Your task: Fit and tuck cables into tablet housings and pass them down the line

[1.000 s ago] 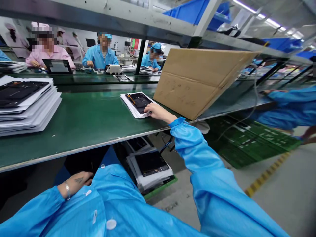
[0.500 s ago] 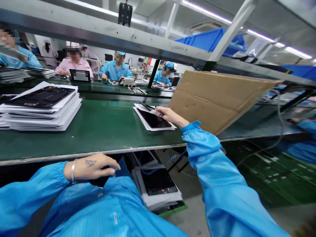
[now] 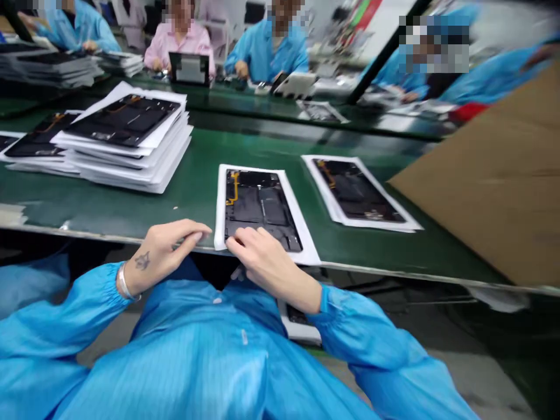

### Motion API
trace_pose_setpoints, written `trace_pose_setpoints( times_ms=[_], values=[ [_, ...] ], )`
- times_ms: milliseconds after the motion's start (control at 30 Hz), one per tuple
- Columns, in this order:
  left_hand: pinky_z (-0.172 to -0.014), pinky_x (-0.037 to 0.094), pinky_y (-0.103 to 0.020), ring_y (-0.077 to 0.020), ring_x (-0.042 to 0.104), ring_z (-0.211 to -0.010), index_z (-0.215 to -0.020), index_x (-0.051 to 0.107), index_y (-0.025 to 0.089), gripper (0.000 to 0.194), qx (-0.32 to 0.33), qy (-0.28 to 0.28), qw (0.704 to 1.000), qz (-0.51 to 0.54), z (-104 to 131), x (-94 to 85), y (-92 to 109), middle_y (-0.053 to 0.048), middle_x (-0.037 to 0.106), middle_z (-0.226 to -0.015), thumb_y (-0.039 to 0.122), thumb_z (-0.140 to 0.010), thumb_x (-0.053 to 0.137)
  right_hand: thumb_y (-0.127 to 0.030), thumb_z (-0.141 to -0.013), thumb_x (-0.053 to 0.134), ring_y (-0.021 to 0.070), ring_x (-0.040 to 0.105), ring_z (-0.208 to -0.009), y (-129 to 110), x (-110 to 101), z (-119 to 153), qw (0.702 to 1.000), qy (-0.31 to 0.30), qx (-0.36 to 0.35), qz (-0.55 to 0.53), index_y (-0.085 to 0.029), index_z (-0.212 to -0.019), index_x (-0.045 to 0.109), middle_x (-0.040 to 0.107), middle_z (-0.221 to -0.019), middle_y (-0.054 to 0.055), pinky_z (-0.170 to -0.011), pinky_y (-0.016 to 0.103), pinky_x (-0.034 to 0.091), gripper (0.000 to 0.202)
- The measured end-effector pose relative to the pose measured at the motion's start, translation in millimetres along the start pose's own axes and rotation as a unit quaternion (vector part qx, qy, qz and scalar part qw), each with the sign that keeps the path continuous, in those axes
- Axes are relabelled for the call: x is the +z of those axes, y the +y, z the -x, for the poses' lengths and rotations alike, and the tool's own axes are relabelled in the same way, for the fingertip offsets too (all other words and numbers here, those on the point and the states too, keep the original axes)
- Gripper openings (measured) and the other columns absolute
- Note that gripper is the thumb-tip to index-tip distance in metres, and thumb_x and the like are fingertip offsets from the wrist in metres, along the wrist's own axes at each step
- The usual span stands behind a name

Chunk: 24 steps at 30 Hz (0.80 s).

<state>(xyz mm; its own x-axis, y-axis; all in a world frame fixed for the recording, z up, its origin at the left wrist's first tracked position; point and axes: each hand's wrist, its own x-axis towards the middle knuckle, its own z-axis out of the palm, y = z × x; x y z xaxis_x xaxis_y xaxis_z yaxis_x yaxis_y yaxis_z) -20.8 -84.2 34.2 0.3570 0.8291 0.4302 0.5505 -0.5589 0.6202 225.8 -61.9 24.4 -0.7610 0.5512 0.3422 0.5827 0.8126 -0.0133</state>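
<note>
A dark tablet back panel (image 3: 262,204) with an orange ribbon cable lies on a white paper sheet (image 3: 306,248) at the bench's front edge. Over the panel's near edge my right hand (image 3: 262,256) bends down, its fingers closed at the near left corner; the fingertips are partly hidden. My left hand (image 3: 168,254) is just left of the sheet, apart from it, fingers stretched forward and the thumb close to the forefinger. Nothing shows in it. Another tablet panel (image 3: 361,192) rests on white sheets to the right.
A tall stack of panels and paper (image 3: 144,166) stands on the green bench (image 3: 201,157) at left. A large cardboard sheet (image 3: 494,186) leans at right. Co-workers sit across the bench, behind a dark slanted post (image 3: 385,52). More panels lie below the bench edge.
My right hand has come left from the right-hand pile, and a panel on paper now lies before me. My left hand has risen toward the bench edge. The view has tilted down.
</note>
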Motion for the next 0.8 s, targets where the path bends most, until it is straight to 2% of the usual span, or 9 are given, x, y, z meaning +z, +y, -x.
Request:
trace_pose_setpoints(
  times_ms=[100,200,267,333,400,500,567,667,800],
  values=[
    [-0.086,0.052,-0.022,-0.0128,0.070,-0.092,-0.107,0.068,0.017,0.020,0.039,0.033,0.996,-0.068,6.0,-9.1,-16.2,-0.002,0.074,-0.099,0.018,-0.102,0.050,0.003,-0.082,0.047,0.0226,0.045,-0.075,-19.8,18.2,-9.6,1.000,-0.014,0.005,-0.008,-0.019,-0.095,0.061,0.060,-0.088,0.008,-0.065,0.036,0.030,0.028],
    [-0.087,0.052,-0.024,-0.0137,0.067,-0.095,-0.110,0.066,0.014,0.020,0.075,-0.002,0.993,-0.091,-0.5,-7.4,-28.4,-0.005,0.071,-0.102,0.012,-0.102,0.048,-0.005,-0.092,0.049,0.0210,0.048,-0.077,-12.2,15.7,-8.8,1.000,-0.018,0.017,-0.017,-0.016,-0.098,0.063,0.062,-0.091,0.008,-0.066,0.034,0.032,0.018],
    [-0.087,0.051,-0.026,-0.0154,0.064,-0.096,-0.112,0.065,0.014,0.019,0.094,-0.033,0.991,-0.087,-7.8,-2.9,-32.9,-0.007,0.069,-0.104,0.011,-0.102,0.049,-0.016,-0.099,0.048,0.0209,0.053,-0.083,-3.1,6.8,-2.8,0.997,0.003,0.031,-0.076,-0.015,-0.103,0.064,0.064,-0.096,0.009,-0.068,0.034,0.037,0.017],
    [-0.084,0.051,-0.028,-0.0166,0.062,-0.094,-0.111,0.064,0.014,0.017,0.108,-0.051,0.990,-0.080,-14.7,2.5,-35.2,-0.007,0.068,-0.104,0.012,-0.101,0.051,-0.030,-0.104,0.043,0.0216,0.058,-0.090,2.5,-4.2,4.4,0.982,0.066,0.069,-0.165,-0.016,-0.112,0.065,0.065,-0.103,0.010,-0.073,0.035,0.044,0.027],
    [-0.079,0.050,-0.028,-0.0167,0.060,-0.091,-0.109,0.064,0.015,0.015,0.115,-0.058,0.989,-0.073,-20.3,7.7,-36.1,-0.007,0.066,-0.101,0.012,-0.101,0.052,-0.047,-0.105,0.035,0.0232,0.062,-0.095,2.8,-12.3,8.9,0.946,0.177,0.136,-0.236,-0.020,-0.117,0.068,0.065,-0.104,0.010,-0.078,0.038,0.049,0.044],
    [-0.077,0.049,-0.029,-0.0164,0.058,-0.086,-0.105,0.063,0.016,0.010,0.116,-0.079,0.989,-0.054,-26.4,14.9,-36.0,-0.005,0.063,-0.096,0.016,-0.101,0.054,-0.059,-0.104,0.024,0.0231,0.063,-0.085,-3.8,-10.6,7.2,0.881,0.305,0.219,-0.288,-0.026,-0.104,0.077,0.065,-0.088,0.007,-0.075,0.041,0.050,0.062],
    [-0.078,0.049,-0.030,-0.0173,0.056,-0.087,-0.104,0.061,0.016,0.010,0.108,-0.113,0.986,-0.049,-29.6,19.6,-35.3,-0.005,0.062,-0.098,0.023,-0.102,0.055,-0.058,-0.104,0.028,0.0203,0.061,-0.072,-8.4,-0.5,2.3,0.847,0.321,0.234,-0.352,-0.025,-0.094,0.079,0.064,-0.074,0.005,-0.065,0.038,0.047,0.061],
    [-0.077,0.048,-0.031,-0.0183,0.054,-0.087,-0.102,0.058,0.016,0.014,0.091,-0.163,0.981,-0.057,-34.5,24.8,-33.1,-0.005,0.058,-0.098,0.029,-0.102,0.054,-0.047,-0.101,0.051,0.0162,0.058,-0.060,-10.6,17.9,-4.8,0.806,0.343,0.222,-0.429,-0.024,-0.093,0.077,0.065,-0.067,0.002,-0.058,0.035,0.044,0.037],
    [-0.070,0.045,-0.030,-0.0177,0.050,-0.081,-0.094,0.054,0.018,0.012,0.089,-0.205,0.970,-0.093,-43.1,26.3,-26.1,-0.002,0.052,-0.092,0.023,-0.103,0.048,-0.033,-0.096,0.065,0.0169,0.062,-0.067,-7.0,30.5,-6.3,0.791,0.381,0.233,-0.418,-0.026,-0.101,0.077,0.069,-0.073,0.001,-0.063,0.035,0.049,0.015]
  ],
)
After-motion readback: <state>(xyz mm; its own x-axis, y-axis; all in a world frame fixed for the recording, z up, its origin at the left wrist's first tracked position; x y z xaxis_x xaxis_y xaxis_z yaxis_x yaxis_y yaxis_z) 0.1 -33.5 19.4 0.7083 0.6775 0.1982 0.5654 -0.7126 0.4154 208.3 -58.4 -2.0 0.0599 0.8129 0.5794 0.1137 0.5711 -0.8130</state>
